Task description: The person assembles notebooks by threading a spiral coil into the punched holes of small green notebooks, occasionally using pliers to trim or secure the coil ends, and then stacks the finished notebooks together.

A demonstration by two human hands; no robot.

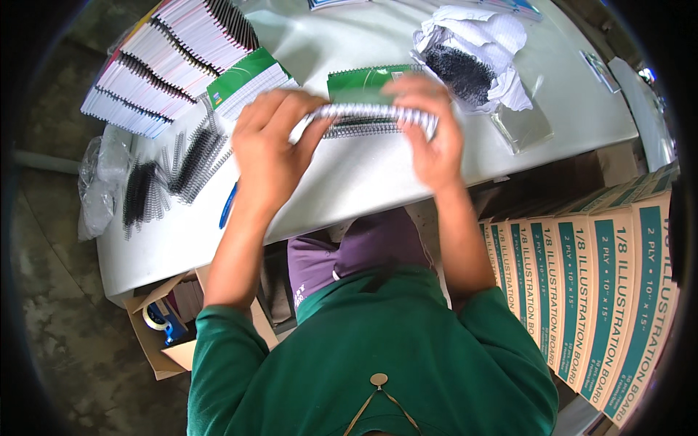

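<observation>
White, blurry pad [363,112] on my feed, left hand [269,142] and right hand [434,142] fingers gripping its ends; green notebook [350,82] at 12 o'clock.

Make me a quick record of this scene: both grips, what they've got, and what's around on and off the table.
Left grip: closed on the left end of a white pad, which is motion-blurred
Right grip: closed on the pad's right end
Beyond the pad: green notebook, on the table
Table, left side: stacked notebooks, loose coils, blue pen
Table, right side: crumpled paper with a dark coil heap
Off the table, right: row of cardboard boxes
Off the table, lower left: open box
</observation>
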